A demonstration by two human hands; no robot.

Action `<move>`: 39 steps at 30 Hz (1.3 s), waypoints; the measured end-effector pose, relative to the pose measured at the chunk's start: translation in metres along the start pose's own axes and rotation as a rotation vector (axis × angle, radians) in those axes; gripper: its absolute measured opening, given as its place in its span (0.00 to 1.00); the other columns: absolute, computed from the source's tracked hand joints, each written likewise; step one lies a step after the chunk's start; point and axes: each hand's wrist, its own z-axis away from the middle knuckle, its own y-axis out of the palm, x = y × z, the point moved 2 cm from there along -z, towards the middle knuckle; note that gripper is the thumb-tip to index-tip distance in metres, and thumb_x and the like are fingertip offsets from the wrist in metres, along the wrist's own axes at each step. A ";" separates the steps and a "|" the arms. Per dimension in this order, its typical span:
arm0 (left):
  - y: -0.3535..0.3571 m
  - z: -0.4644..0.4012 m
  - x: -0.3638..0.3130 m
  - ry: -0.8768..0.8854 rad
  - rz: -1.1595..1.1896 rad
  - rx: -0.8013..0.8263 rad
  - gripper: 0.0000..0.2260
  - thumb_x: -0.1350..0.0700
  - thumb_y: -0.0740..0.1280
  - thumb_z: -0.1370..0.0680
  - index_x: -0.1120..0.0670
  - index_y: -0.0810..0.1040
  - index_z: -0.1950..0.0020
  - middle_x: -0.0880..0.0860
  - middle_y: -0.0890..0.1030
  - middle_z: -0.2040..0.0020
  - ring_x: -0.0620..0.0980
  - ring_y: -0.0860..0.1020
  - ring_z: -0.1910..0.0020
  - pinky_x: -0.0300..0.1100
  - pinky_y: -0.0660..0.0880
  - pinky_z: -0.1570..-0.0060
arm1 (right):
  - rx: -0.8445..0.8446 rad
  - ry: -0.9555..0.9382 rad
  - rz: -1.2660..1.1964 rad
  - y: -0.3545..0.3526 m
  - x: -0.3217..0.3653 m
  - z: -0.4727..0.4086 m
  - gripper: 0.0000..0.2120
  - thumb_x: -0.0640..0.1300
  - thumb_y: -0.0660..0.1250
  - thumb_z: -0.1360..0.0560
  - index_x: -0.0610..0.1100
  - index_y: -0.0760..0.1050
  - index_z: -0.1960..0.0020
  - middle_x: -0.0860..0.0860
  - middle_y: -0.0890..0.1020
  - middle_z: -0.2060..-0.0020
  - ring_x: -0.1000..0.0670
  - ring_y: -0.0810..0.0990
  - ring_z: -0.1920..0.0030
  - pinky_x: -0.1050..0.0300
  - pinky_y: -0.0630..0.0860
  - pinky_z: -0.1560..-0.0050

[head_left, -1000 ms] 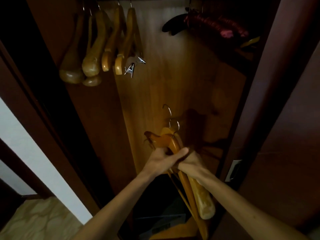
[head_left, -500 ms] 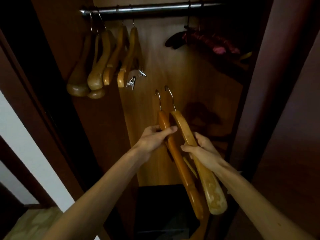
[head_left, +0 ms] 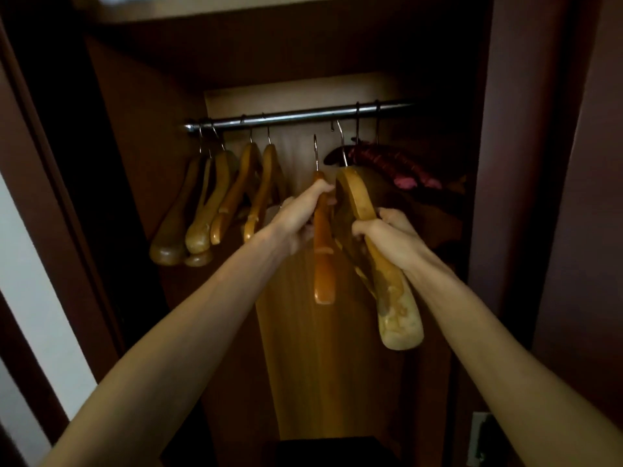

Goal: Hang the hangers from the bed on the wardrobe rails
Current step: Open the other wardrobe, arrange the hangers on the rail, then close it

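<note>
Both arms reach up into the open wardrobe. My left hand (head_left: 305,210) grips a slim orange wooden hanger (head_left: 324,264) near its top; its metal hook points up just below the metal rail (head_left: 296,116). My right hand (head_left: 387,235) holds a wider, paler wooden hanger (head_left: 387,284) by its arm; its hook is level with the rail, and I cannot tell whether it rests on it. Several wooden hangers (head_left: 209,210) hang on the left part of the rail.
A dark red padded hanger (head_left: 387,163) hangs at the rail's right end. The wardrobe's side panels close in on both sides, with the door frame (head_left: 519,197) at the right. A dark box (head_left: 330,449) sits at the wardrobe's bottom.
Both hands have lifted the two hangers from waist height up to the rail and parted them, one in each hand. The view has tilted upward.
</note>
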 end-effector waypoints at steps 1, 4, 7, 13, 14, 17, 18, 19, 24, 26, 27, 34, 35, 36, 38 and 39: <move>-0.001 -0.006 -0.006 0.013 0.012 -0.008 0.18 0.45 0.69 0.22 0.58 0.83 0.42 0.51 0.79 0.62 0.45 0.78 0.68 0.36 0.74 0.69 | -0.015 -0.007 -0.012 0.001 0.005 -0.007 0.11 0.41 0.68 0.32 0.42 0.78 0.49 0.50 0.81 0.67 0.50 0.81 0.64 0.57 0.73 0.64; -0.002 -0.026 -0.023 0.054 -0.001 -0.031 0.16 0.44 0.69 0.24 0.55 0.79 0.45 0.53 0.73 0.58 0.48 0.71 0.63 0.40 0.70 0.62 | -0.056 -0.029 -0.025 0.004 0.019 -0.028 0.12 0.43 0.68 0.33 0.42 0.79 0.51 0.48 0.82 0.63 0.47 0.82 0.60 0.53 0.77 0.62; -0.005 -0.045 -0.038 0.084 -0.058 -0.063 0.14 0.43 0.70 0.28 0.53 0.79 0.51 0.55 0.74 0.55 0.53 0.72 0.57 0.44 0.70 0.55 | -0.060 -0.047 -0.019 0.008 0.030 -0.048 0.15 0.46 0.69 0.35 0.43 0.79 0.49 0.46 0.84 0.58 0.45 0.84 0.55 0.46 0.82 0.50; -0.010 -0.081 -0.054 0.087 -0.088 -0.088 0.11 0.45 0.70 0.27 0.50 0.76 0.63 0.53 0.74 0.64 0.49 0.72 0.66 0.45 0.72 0.55 | -0.073 -0.076 0.026 0.012 0.050 -0.086 0.09 0.48 0.69 0.30 0.46 0.79 0.53 0.47 0.84 0.56 0.46 0.83 0.54 0.44 0.80 0.47; -0.010 -0.088 -0.055 0.086 -0.089 -0.093 0.11 0.45 0.70 0.27 0.50 0.76 0.63 0.52 0.74 0.65 0.48 0.72 0.69 0.43 0.71 0.59 | -0.073 -0.075 0.034 0.014 0.052 -0.093 0.11 0.51 0.68 0.31 0.46 0.79 0.52 0.47 0.84 0.56 0.46 0.84 0.54 0.44 0.81 0.47; -0.010 -0.104 -0.057 0.067 -0.100 -0.084 0.10 0.45 0.70 0.27 0.50 0.76 0.61 0.49 0.74 0.69 0.45 0.71 0.75 0.40 0.69 0.66 | -0.082 -0.053 0.026 0.018 0.055 -0.111 0.16 0.55 0.67 0.33 0.46 0.79 0.51 0.47 0.85 0.57 0.46 0.84 0.55 0.43 0.82 0.47; -0.010 -0.109 -0.057 0.062 -0.100 -0.068 0.10 0.45 0.69 0.26 0.49 0.75 0.61 0.48 0.74 0.70 0.44 0.70 0.76 0.40 0.68 0.67 | -0.086 -0.051 0.020 0.019 0.055 -0.114 0.14 0.54 0.67 0.31 0.46 0.78 0.50 0.46 0.85 0.56 0.46 0.84 0.55 0.44 0.81 0.47; -0.011 -0.115 -0.055 0.060 -0.102 -0.055 0.10 0.45 0.68 0.26 0.49 0.74 0.61 0.47 0.73 0.71 0.43 0.70 0.77 0.40 0.68 0.68 | -0.089 -0.050 0.016 0.021 0.053 -0.117 0.12 0.53 0.67 0.29 0.47 0.77 0.50 0.46 0.84 0.56 0.46 0.84 0.55 0.44 0.81 0.47; -0.018 -0.132 -0.045 0.034 -0.091 -0.019 0.11 0.46 0.66 0.23 0.48 0.73 0.63 0.46 0.69 0.72 0.43 0.65 0.76 0.36 0.65 0.73 | -0.067 -0.005 0.002 0.028 0.038 -0.131 0.10 0.51 0.67 0.26 0.47 0.74 0.49 0.45 0.83 0.53 0.44 0.83 0.52 0.42 0.81 0.45; -0.021 -0.135 -0.045 0.022 -0.091 -0.029 0.11 0.46 0.66 0.22 0.48 0.72 0.62 0.46 0.69 0.72 0.43 0.65 0.75 0.37 0.65 0.71 | -0.044 0.017 0.003 0.030 0.035 -0.135 0.11 0.50 0.67 0.26 0.45 0.75 0.48 0.44 0.83 0.53 0.44 0.83 0.50 0.41 0.80 0.43; -0.022 -0.137 -0.046 0.017 -0.095 -0.035 0.11 0.46 0.66 0.22 0.48 0.72 0.62 0.46 0.69 0.72 0.43 0.65 0.75 0.37 0.64 0.71 | -0.032 0.026 0.004 0.030 0.034 -0.137 0.09 0.49 0.66 0.26 0.44 0.75 0.50 0.44 0.82 0.53 0.44 0.82 0.49 0.41 0.79 0.41; -0.025 -0.145 -0.037 -0.068 -0.141 -0.052 0.16 0.47 0.65 0.19 0.49 0.71 0.65 0.46 0.68 0.74 0.43 0.63 0.76 0.34 0.61 0.75 | -0.040 0.043 0.019 0.039 0.025 -0.146 0.06 0.42 0.64 0.23 0.46 0.69 0.58 0.46 0.79 0.56 0.48 0.79 0.54 0.52 0.77 0.50; -0.027 -0.146 -0.034 -0.077 -0.146 -0.054 0.16 0.46 0.65 0.19 0.50 0.71 0.65 0.47 0.67 0.74 0.43 0.63 0.75 0.34 0.61 0.75 | -0.043 0.046 0.019 0.041 0.022 -0.146 0.04 0.43 0.65 0.23 0.44 0.70 0.54 0.45 0.80 0.52 0.47 0.79 0.52 0.52 0.78 0.49; -0.028 -0.144 -0.033 -0.086 -0.151 -0.051 0.15 0.46 0.65 0.19 0.50 0.72 0.64 0.47 0.67 0.73 0.43 0.63 0.75 0.34 0.61 0.74 | -0.035 0.049 0.010 0.044 0.020 -0.145 0.07 0.45 0.66 0.23 0.42 0.71 0.48 0.44 0.80 0.48 0.46 0.79 0.48 0.51 0.78 0.47; -0.030 -0.141 -0.030 -0.093 -0.186 -0.067 0.14 0.46 0.65 0.19 0.51 0.73 0.62 0.48 0.68 0.72 0.44 0.64 0.73 0.35 0.61 0.71 | -0.012 0.071 -0.009 0.049 0.017 -0.144 0.19 0.49 0.66 0.22 0.41 0.69 0.34 0.43 0.78 0.42 0.46 0.77 0.43 0.50 0.76 0.47; -0.031 -0.140 -0.030 -0.088 -0.216 -0.093 0.14 0.45 0.65 0.19 0.51 0.73 0.61 0.48 0.69 0.71 0.44 0.65 0.72 0.36 0.63 0.70 | -0.002 0.077 -0.003 0.051 0.017 -0.143 0.22 0.50 0.66 0.21 0.42 0.68 0.32 0.44 0.77 0.40 0.46 0.76 0.43 0.51 0.73 0.48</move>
